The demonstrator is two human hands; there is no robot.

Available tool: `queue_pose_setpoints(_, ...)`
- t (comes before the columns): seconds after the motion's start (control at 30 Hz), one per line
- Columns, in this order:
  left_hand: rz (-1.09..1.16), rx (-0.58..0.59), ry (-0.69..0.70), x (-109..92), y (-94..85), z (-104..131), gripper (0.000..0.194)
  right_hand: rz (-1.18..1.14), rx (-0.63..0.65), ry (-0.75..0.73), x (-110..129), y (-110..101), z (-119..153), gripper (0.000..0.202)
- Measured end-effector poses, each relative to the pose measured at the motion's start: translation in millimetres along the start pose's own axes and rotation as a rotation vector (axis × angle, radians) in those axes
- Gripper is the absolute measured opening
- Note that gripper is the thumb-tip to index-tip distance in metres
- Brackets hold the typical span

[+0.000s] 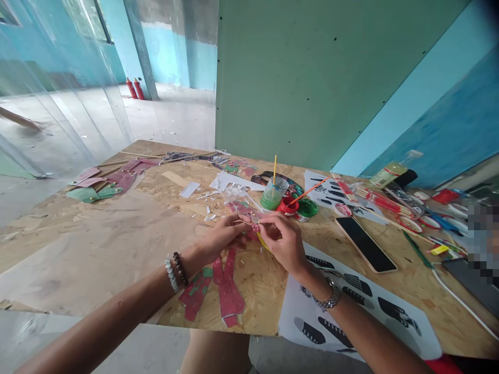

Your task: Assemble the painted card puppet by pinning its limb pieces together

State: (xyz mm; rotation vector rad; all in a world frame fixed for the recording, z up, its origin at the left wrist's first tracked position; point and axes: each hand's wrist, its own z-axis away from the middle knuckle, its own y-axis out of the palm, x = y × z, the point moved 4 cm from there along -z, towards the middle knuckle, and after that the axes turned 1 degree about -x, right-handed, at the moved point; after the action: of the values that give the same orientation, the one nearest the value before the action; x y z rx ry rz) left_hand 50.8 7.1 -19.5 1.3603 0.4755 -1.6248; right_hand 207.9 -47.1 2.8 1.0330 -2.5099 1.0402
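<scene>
Taking the two hands as the centre of the dial, a clear cup [274,196] of greenish water with a yellow brush [275,169] in it stands at one o'clock, close beyond the right hand [286,241]. A red paint jar [290,206], with an orange brush [312,189] leaning out of it, and a green paint jar [307,208] stand beside it towards two; these block the way forward on that side. A phone [366,244] lies at three. At four, a printed sheet [351,311] with shoe pictures runs under the right forearm. White scraps [230,183] litter eleven o'clock, and two painted cutouts [230,293] lie at about seven, nearer the body.

The small painted piece [255,227] is at the centre, between the fingertips of the left hand [220,236] and right hand. Both hands pinch it, thumb against fingers; its exact shape is too hidden to tell.
</scene>
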Motion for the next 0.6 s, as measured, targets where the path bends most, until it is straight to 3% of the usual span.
queue_pose_setpoints(0.33, -0.044, -0.012, 0.014, -3.3, -0.6, 3.3, 0.035, 0.056, -0.002, -0.139, 5.8, -1.8, -3.4, 0.014)
queue_pose_setpoints(0.6, -0.149, -0.052, 0.086, -4.2, -2.6, 0.1, 0.025, 0.130, 0.074, -0.198, 4.0, -0.5, -1.4, 0.015)
